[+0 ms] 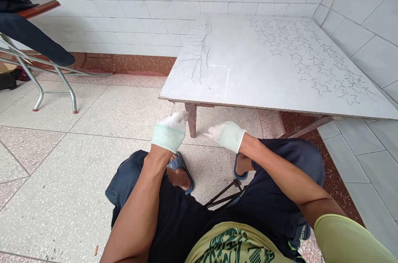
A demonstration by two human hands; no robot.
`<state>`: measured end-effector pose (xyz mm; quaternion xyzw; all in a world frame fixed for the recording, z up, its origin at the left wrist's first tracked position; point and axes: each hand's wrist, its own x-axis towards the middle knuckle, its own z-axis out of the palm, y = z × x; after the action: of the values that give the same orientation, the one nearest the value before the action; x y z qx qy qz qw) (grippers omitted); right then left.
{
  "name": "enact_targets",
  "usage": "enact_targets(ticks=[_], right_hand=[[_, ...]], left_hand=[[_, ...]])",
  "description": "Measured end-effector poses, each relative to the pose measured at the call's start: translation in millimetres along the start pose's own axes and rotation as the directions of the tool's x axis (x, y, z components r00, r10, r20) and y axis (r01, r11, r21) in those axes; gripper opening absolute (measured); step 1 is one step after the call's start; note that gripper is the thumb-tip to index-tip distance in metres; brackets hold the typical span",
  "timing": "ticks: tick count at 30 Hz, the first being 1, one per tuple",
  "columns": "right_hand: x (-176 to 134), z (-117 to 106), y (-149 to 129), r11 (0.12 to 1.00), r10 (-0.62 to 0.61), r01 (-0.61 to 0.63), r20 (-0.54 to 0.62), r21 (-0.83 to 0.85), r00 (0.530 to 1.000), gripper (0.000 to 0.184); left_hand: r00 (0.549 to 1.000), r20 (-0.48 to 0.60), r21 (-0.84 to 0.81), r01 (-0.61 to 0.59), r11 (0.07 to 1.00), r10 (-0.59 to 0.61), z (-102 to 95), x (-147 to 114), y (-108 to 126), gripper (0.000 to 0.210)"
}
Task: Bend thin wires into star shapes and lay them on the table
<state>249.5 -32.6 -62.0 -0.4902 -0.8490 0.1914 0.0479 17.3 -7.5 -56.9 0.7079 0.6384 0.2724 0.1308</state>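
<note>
Grey wire (173, 108), hair-thin and faint, shows at the gloved left hand (171, 129), pinched between thumb and fingers in front of the white-topped table (248, 64); the gloved right hand (226, 134) is near, its grip impossible to tell; wire stars (321, 88) and branching strands (203, 47) lie on the tabletop.
</note>
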Motion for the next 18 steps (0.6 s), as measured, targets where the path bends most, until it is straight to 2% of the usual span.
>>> enact_targets(ticks=[2,5,8,13,18], right_hand=[[2,3,-6,0.999,0.031,-0.031,-0.024,-0.027,0.999,0.034],[6,10,-15,0.991,0.085,-0.092,-0.074,-0.097,0.994,0.057],[7,17,-18,0.979,0.118,-0.135,-0.112,-0.156,0.987,0.066],[2,19,-13,0.99,0.066,-0.079,-0.116,-0.119,0.991,0.048],[-2,15,-9,0.998,-0.016,0.022,-0.096,0.06,0.995,0.04]], left_hand=[[1.0,0.011,0.029,0.017,0.999,-0.018,-3.6,0,3,0.038],[0.999,0.03,0.071,0.04,0.997,-0.042,-6.6,-2,7,0.041],[0.999,0.016,0.077,0.033,0.996,-0.034,-5.9,-3,7,0.039],[0.998,0.009,0.037,0.069,0.997,-0.07,-2.7,0,-2,0.034],[0.99,0.077,-0.164,0.132,0.978,-0.121,5.7,7,-13,0.033]])
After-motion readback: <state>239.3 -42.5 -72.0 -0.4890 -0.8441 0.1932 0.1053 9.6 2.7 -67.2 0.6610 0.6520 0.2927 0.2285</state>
